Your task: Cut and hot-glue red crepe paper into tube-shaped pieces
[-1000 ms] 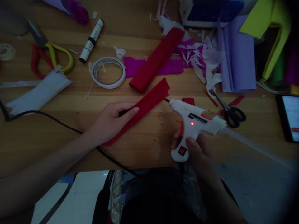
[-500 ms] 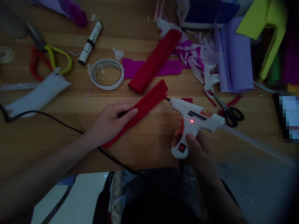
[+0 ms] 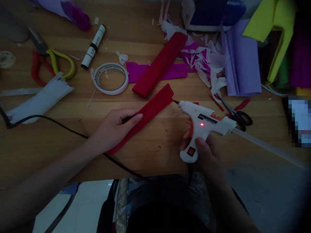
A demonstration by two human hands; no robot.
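Two hands, glue gun point(image 3: 206, 124), red paper strip point(image 3: 148, 111)

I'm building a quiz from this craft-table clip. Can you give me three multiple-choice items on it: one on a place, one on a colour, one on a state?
1. Where does the white ring-shaped roll of tape lie?
A. beside the black-handled scissors
B. left of the folded red crepe paper roll
C. under the glue gun

2. What colour is the flat crepe paper strip under the left hand?
A. red
B. yellow
C. lilac

3. What state is the white hot glue gun in?
A. lying untouched on the table
B. held, indicator light lit
C. held, light off

Answers:
1 B: the tape sits on the wooden table left of the folded red crepe paper roll.
2 A: the strip is red.
3 B: the right hand grips its handle and a red light glows on its side.
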